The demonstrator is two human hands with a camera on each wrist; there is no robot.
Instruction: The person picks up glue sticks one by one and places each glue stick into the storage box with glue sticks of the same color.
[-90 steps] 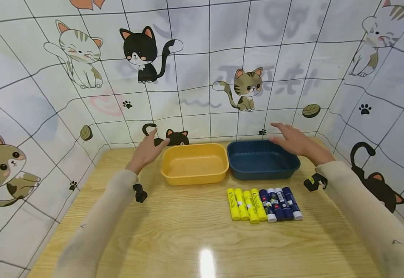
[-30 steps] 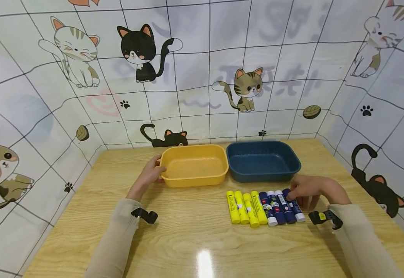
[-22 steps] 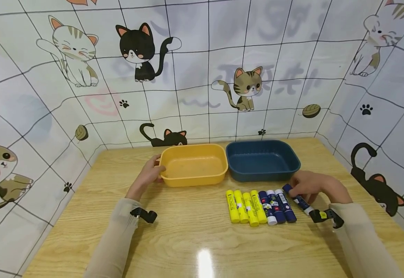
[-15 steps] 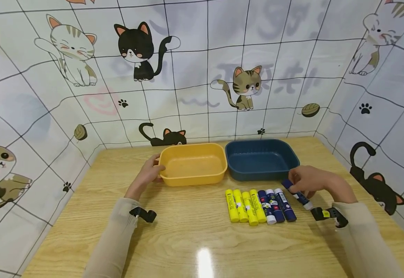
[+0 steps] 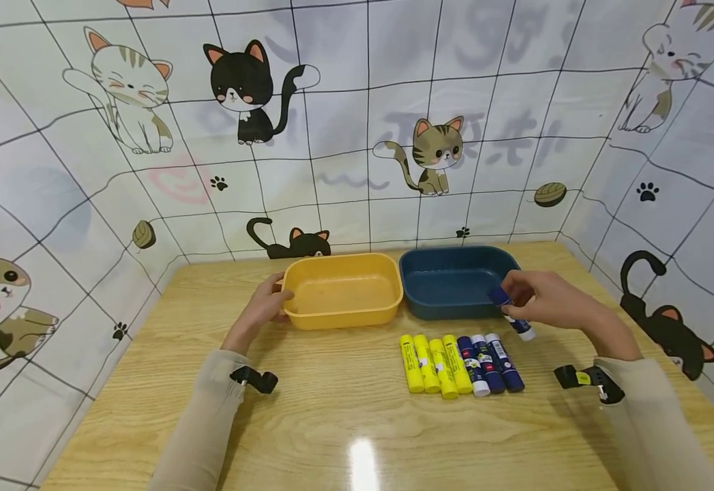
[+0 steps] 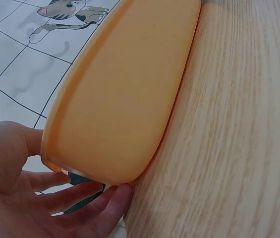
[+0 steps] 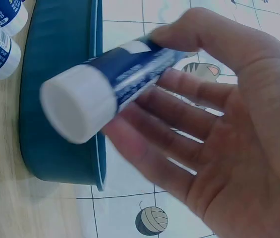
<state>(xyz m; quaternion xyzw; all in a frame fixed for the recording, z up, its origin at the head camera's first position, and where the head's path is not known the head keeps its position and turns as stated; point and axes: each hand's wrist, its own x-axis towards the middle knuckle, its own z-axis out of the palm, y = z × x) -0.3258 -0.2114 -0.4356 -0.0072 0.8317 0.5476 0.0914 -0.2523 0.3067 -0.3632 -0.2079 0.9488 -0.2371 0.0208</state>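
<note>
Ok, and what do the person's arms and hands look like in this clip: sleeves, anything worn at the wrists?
Both arms wear long, light beige sleeves that end at the wrists. A small black clip-like device sits at the left wrist; the one at the right wrist is black with a yellow mark. The right sleeve bears faint grey lettering, too small to read. Both hands, left hand and right hand, are bare: no gloves, rings or watch visible.

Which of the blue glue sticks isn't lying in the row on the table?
The blue glue stick pinched in the right hand, lifted by the blue tray's near rim; the other three blue sticks lie beside the yellow ones.
</note>
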